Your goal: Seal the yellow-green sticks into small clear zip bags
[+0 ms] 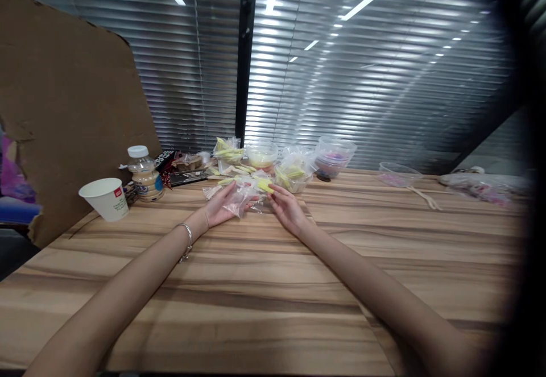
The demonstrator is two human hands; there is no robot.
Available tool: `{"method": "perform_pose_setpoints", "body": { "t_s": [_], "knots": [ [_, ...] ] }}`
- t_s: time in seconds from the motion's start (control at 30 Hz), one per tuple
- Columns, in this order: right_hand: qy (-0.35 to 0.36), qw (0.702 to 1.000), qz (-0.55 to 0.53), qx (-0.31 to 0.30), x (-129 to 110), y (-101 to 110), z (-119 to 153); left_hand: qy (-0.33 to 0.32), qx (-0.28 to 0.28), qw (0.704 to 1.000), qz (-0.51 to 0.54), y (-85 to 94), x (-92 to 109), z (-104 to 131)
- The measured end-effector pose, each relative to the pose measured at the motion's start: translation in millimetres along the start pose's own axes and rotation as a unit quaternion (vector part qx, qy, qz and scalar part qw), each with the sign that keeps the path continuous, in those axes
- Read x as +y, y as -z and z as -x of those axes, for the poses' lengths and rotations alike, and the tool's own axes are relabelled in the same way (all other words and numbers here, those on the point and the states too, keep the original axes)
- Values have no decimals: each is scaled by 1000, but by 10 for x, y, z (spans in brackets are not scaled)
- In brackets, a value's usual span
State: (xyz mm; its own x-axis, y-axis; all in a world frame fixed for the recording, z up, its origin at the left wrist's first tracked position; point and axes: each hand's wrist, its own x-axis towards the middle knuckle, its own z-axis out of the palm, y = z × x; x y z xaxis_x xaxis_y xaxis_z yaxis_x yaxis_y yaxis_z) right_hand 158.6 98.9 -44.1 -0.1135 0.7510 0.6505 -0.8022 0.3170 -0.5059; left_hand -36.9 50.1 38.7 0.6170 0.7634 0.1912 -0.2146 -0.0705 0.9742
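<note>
My left hand point(218, 206) is closed around a crumpled clear plastic bag point(241, 198) above the middle of the table. Close by on the right, my right hand point(287, 211) pinches a small bright yellow strip-like piece point(265, 185) at the bag's upper right side. The exact kind of this piece is too small to tell. Just beyond the hands lie more yellow strips point(245, 169). A clear bag of yellow strips point(292, 173) rests behind my right hand, and another bag of yellow strips point(228, 150) stands farther back.
On the left are a paper cup point(106, 199), a white-capped bottle point(145, 177) and a cardboard sheet point(72, 92). A bowl with pale yellow contents point(261, 154) and stacked clear bowls point(335, 156) line the back. Rightward lie a clear bowl point(398, 175) and pale sticks point(424, 197).
</note>
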Motion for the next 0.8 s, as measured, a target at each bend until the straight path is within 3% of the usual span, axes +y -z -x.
{"method": "perform_pose_setpoints", "body": {
  "t_s": [0.13, 0.27, 0.57, 0.8],
  "knots": [
    [3, 999, -21, 34, -14, -12, 3, 1, 1, 1000, -19, 25, -13, -10],
    [7, 997, -38, 61, -4, 5, -13, 61, -15, 998, -24, 72, 6, 38],
    [20, 1000, 21, -11, 22, -1, -1, 206, -79, 974, -52, 7, 63, 141],
    [23, 996, 59, -59, 25, -124, 63, 248, -109, 961, -47, 48, 51, 140]
  ]
}}
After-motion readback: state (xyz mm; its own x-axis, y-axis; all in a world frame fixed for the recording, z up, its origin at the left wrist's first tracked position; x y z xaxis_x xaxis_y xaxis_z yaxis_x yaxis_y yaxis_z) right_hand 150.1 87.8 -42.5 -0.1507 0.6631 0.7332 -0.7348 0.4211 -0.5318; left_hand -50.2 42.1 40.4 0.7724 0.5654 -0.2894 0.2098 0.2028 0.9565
